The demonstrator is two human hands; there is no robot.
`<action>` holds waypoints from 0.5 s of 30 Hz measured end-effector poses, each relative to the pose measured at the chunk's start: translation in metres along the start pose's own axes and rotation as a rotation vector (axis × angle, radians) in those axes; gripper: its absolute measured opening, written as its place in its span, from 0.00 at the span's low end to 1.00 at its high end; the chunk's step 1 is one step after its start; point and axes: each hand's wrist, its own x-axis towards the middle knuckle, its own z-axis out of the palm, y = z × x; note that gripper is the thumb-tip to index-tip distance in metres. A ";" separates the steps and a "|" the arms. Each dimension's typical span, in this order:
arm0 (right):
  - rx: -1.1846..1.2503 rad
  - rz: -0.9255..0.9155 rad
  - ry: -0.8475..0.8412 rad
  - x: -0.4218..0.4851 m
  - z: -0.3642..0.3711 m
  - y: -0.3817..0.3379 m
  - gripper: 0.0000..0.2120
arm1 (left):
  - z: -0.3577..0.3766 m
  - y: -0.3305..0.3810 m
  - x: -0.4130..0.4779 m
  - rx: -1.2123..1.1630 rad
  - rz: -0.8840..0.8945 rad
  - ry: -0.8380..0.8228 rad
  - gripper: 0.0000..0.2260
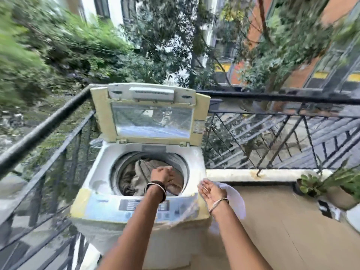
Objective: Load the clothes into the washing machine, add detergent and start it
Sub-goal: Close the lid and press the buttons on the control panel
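The washer (144, 172) stands in the railing (44, 131) corner with its lid (151, 112) tipped up, and beige clothes (136, 176) lie heaped inside the drum. The left hand (162, 175) hovers over the drum mouth above the clothes, fingers curled loosely together; blur hides whether it grips anything. The right hand (211, 190) hangs just off the washer's right edge, palm up and fingers spread, empty, with a white cloth (235, 197) behind it that it may not be touching.
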 end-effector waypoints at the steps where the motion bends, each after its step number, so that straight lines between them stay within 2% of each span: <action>1: -0.002 -0.006 -0.024 0.003 0.025 0.001 0.12 | -0.020 0.012 0.009 0.036 0.032 0.059 0.11; 3: -0.015 -0.044 -0.048 0.008 0.073 0.000 0.13 | -0.052 0.034 0.026 0.075 0.114 0.178 0.06; 4: -0.032 -0.078 -0.055 0.011 0.097 -0.003 0.14 | -0.068 0.046 0.037 0.084 0.165 0.213 0.07; 8: -0.079 -0.261 -0.101 0.017 0.193 -0.018 0.15 | -0.111 0.109 0.054 0.072 0.372 0.268 0.05; 10: -0.151 -0.437 -0.086 0.022 0.234 -0.029 0.14 | -0.129 0.141 0.064 0.143 0.486 0.289 0.06; 15: -0.641 -0.992 0.130 0.016 0.304 -0.064 0.16 | -0.148 0.220 0.062 0.480 0.735 0.413 0.07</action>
